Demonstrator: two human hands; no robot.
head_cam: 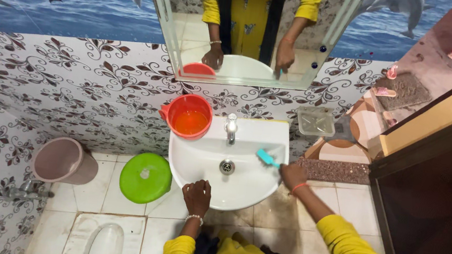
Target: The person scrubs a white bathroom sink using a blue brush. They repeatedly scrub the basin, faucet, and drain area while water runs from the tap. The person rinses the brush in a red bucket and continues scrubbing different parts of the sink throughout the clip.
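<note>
Teal brush at the white basin

The right hand (293, 175) grips a small teal brush (267, 158), its head angled into the white basin (240, 195); the left hand (197, 196) rests fingers-down on the near rim.

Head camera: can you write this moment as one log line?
right hand: holds teal brush | left hand: on sink rim

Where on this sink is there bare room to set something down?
The sink ledge right of the tap is bare. The left corner is taken by the orange mug. The bowl around the drain is open, but the left hand rests on the front rim and the right hand holds a teal brush over the right rim.
</note>
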